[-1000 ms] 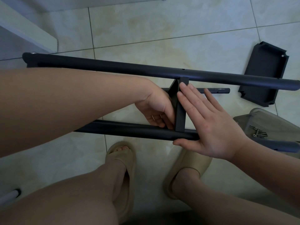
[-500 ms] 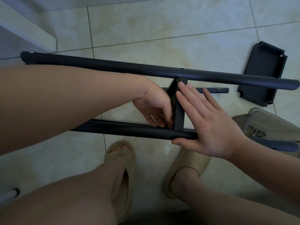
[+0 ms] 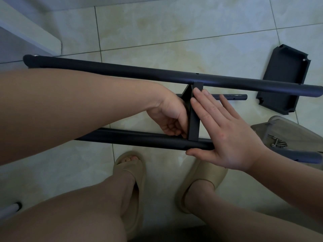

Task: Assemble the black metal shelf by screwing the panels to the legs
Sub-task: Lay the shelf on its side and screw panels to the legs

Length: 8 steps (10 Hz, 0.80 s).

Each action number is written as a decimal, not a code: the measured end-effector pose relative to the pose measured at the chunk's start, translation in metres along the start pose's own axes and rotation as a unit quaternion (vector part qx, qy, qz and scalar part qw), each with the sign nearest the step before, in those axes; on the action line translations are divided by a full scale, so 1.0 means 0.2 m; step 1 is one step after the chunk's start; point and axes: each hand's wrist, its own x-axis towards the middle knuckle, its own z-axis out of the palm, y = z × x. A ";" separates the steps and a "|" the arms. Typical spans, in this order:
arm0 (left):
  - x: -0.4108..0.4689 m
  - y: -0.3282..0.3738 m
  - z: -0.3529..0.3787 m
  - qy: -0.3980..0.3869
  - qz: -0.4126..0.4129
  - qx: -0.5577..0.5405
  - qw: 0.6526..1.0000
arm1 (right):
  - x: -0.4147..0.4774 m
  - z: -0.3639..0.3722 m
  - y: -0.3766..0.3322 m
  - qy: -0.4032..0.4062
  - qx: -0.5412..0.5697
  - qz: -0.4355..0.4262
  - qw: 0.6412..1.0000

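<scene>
Left hand (image 3: 167, 119) reaches in from the left, its fingers curled at the corner where the black shelf panel (image 3: 193, 123) meets the near leg (image 3: 132, 137); whether they pinch anything cannot be told. The panel stands on edge, spanning between the near leg and the far leg (image 3: 122, 70), both long black tubes lying across the tiled floor (image 3: 174, 32). Below them, two feet in beige sandals (image 3: 132, 168) rest on the tiles. Just right of the panel, the right hand (image 3: 227, 137) lies flat against its side, fingers straight and together, thumb along the near leg. Beyond those fingers a shorter black tube (image 3: 234, 97) lies on the floor. Further right, a second black panel (image 3: 286, 79) lies flat, and near it a greyish translucent container (image 3: 288, 126) holds loose screws (image 3: 277, 143).
</scene>
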 end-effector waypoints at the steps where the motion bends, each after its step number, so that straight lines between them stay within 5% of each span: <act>1: 0.00 0.00 0.01 0.004 0.004 -0.016 1.000 | 0.00 0.00 0.00 0.001 0.001 -0.001 1.000; 8: 0.01 -0.02 -0.03 -0.009 -0.022 0.021 0.999 | 0.00 0.00 0.00 0.003 0.003 0.000 1.000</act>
